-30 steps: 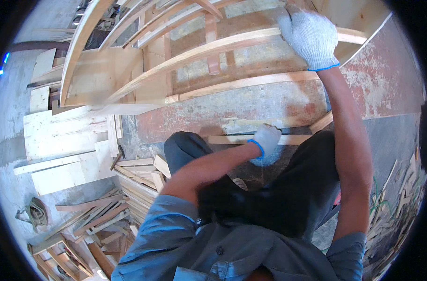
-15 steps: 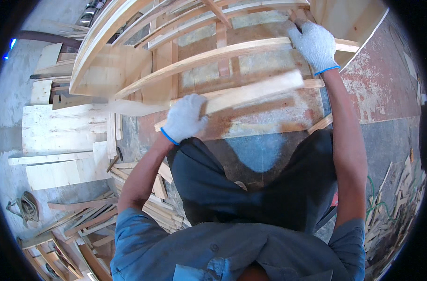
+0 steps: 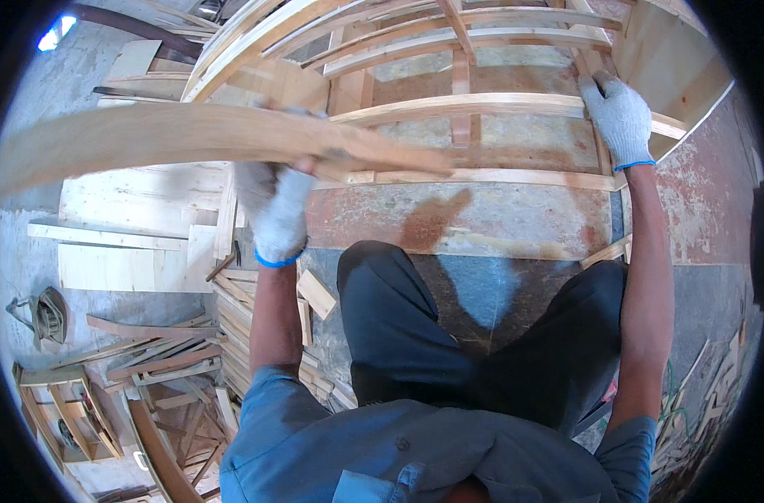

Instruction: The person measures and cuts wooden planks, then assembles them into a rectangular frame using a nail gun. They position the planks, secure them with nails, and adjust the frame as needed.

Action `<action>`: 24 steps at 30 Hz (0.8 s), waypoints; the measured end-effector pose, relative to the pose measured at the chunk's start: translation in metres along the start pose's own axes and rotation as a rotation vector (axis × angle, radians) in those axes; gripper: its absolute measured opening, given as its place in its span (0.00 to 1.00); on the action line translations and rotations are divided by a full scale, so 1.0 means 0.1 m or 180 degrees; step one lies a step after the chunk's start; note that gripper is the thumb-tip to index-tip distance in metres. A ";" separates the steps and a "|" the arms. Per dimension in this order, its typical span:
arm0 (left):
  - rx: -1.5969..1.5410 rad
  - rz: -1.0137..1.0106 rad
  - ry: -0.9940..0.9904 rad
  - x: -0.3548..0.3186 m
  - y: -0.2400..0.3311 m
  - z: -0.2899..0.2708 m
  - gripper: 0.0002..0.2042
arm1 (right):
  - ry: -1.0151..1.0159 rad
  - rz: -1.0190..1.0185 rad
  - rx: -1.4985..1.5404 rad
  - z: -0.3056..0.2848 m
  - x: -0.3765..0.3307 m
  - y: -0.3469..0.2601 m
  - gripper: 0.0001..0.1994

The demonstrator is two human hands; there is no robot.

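Gloved in white with a blue cuff, my left hand [image 3: 279, 210] is closed round a long wooden plank [image 3: 172, 138]. The plank is raised, smeared by motion, and stretches from the far left to near the middle. It hides part of my fingers. In front of me lies a wooden frame of curved slats, its nearer curved rail [image 3: 474, 103] running to the right. My gloved right hand [image 3: 620, 117] is closed on the frame at that rail's right end, beside the plywood end panel [image 3: 680, 75].
Pale plywood sheets [image 3: 118, 267] lie on the floor at the left, with stacked offcuts [image 3: 176, 352] nearer me. A stained board [image 3: 516, 214] lies under the frame. Scrap strips [image 3: 717, 394] are scattered at the right. My knees are close to the frame's front rail [image 3: 499, 175].
My left hand has lifted the plank and swung it leftward, from lying across the frame's front to reaching out over the left side. My right hand stays at the frame's right end.
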State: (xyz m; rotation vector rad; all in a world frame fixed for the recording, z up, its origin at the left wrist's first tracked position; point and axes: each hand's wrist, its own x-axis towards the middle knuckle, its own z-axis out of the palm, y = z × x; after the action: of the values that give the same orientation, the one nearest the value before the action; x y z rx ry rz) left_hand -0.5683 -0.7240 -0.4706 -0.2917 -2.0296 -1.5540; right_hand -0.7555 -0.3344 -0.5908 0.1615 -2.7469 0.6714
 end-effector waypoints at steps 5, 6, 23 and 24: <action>-0.0513 0.0249 0.0201 0.34 0.08 0.11 0.35 | 0.0356 -0.0193 0.0074 0.05 -0.01 -0.01 0.17; -0.0536 0.0220 0.0218 0.34 0.06 0.13 0.35 | 0.0358 -0.0224 0.0094 0.04 -0.02 -0.02 0.17; -0.0961 -0.0154 0.0232 0.55 -0.23 0.41 0.32 | 0.0341 -0.0299 0.0189 -0.03 -0.06 -0.05 0.15; -0.1074 -0.0258 0.0214 0.58 -0.32 0.47 0.32 | 0.0326 -0.0327 0.0201 -0.03 -0.05 -0.05 0.15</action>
State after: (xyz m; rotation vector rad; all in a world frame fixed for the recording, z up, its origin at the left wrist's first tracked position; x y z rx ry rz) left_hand -0.6455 -0.6992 -0.4731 -0.2826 -1.7419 -1.9308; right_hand -0.7495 -0.3367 -0.5875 0.2728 -2.6017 0.7181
